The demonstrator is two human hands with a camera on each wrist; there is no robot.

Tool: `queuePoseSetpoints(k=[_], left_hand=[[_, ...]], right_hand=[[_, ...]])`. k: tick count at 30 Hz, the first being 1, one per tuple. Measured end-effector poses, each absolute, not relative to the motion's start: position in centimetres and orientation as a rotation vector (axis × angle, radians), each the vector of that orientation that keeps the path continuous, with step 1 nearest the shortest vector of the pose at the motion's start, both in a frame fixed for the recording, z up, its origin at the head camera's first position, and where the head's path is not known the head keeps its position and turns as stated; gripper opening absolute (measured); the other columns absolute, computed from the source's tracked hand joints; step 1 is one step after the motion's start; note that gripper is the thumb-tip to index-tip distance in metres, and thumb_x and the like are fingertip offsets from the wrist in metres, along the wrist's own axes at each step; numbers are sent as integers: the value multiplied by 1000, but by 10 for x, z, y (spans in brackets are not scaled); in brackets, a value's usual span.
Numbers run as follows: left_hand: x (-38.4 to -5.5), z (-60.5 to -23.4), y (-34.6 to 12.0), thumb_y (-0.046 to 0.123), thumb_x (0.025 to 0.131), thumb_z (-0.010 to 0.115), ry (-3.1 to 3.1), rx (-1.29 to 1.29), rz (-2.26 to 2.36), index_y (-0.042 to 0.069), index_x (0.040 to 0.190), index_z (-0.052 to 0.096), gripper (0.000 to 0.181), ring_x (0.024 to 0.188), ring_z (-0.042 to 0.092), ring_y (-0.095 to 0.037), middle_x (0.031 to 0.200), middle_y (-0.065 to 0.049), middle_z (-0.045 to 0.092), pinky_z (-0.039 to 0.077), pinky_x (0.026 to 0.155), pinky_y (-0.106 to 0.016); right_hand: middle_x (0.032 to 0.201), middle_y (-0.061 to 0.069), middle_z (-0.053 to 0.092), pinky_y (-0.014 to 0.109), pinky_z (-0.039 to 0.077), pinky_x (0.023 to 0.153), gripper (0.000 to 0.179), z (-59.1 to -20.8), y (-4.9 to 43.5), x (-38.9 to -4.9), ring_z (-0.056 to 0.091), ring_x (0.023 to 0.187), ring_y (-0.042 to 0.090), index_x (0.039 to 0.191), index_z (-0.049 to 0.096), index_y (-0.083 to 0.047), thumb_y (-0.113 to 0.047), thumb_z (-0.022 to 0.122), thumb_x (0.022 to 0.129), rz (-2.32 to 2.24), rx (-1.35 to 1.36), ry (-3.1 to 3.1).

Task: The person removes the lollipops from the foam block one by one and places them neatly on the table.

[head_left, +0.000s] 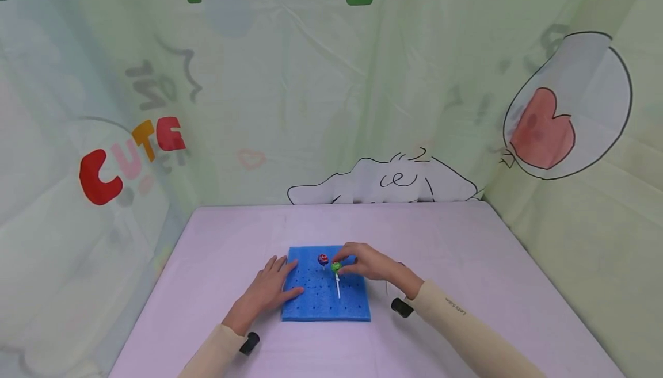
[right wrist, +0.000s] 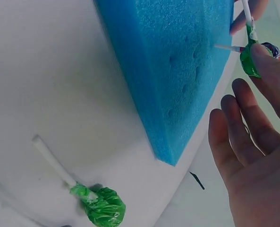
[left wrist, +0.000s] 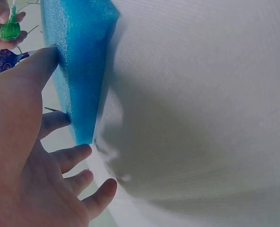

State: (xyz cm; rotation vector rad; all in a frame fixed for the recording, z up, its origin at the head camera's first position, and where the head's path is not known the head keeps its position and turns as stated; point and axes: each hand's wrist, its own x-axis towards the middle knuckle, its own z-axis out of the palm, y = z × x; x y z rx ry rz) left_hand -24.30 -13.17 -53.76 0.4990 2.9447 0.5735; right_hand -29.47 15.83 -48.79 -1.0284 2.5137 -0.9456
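A blue foam block [head_left: 326, 313] with rows of small holes lies on the table. My left hand [head_left: 266, 286] rests at its left edge, fingers spread and thumb touching the top. In the left wrist view that thumb [left wrist: 45, 61] presses the foam. Over the block, my right hand [head_left: 365, 262] pinches a green-wrapped lollipop [head_left: 336, 267] by its head, its white stick pointing down. Just left of it, a red and purple lollipop [head_left: 323, 259] stands upright, its stick in the foam. A second green lollipop [right wrist: 104, 208] lies on the table in the right wrist view.
A pale table [head_left: 430, 234] surrounds the block. Printed curtains [head_left: 233, 107] stand behind it and on both sides. Under my right wrist in the head view, a white stick [head_left: 387, 288] shows; the wrist partly covers what it belongs to.
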Motion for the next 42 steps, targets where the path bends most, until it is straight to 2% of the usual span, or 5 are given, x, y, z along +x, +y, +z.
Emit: queuePoseSetpoints(k=[8, 16, 23, 35, 42], left_hand=[[-243, -539, -131, 53, 93, 64, 2950, 508, 582, 12, 153, 41, 76, 151, 25, -46, 160, -22, 35, 29, 116, -67], [-242, -538, -131, 53, 93, 64, 2954, 517, 594, 11, 153, 42, 76, 150, 25, -47, 159, -22, 36, 29, 116, -67], [-242, -538, -131, 53, 93, 64, 2952, 512, 593, 11, 153, 41, 76, 150, 26, -47, 159, -22, 36, 29, 116, -67], [-243, -542, -133, 53, 93, 64, 2957, 521, 597, 12, 153, 41, 77, 150, 26, -47, 159, -22, 36, 30, 116, -67], [-243, -542, -133, 52, 93, 65, 2959, 525, 598, 12, 153, 42, 76, 149, 27, -47, 159, -22, 37, 30, 116, -66]], right_hand=[[116, 8, 69, 52, 55, 95, 29, -485, 168, -294, 62, 110, 35, 122, 70, -4, -16, 69, 96, -939, -1007, 2523], [113, 4, 69, 29, 56, 88, 31, -483, 187, -290, 62, 106, 24, 123, 70, -6, -20, 69, 96, -913, -943, 2550], [114, 3, 70, 28, 55, 87, 30, -483, 209, -287, 62, 104, 20, 123, 70, -7, -21, 69, 96, -906, -888, 2596], [112, 5, 71, 35, 55, 87, 31, -481, 243, -284, 64, 104, 25, 123, 70, -4, -19, 69, 95, -911, -868, 2671], [111, 4, 71, 28, 54, 84, 31, -483, 262, -287, 63, 105, 27, 122, 70, -5, -19, 71, 94, -897, -791, 2706]])
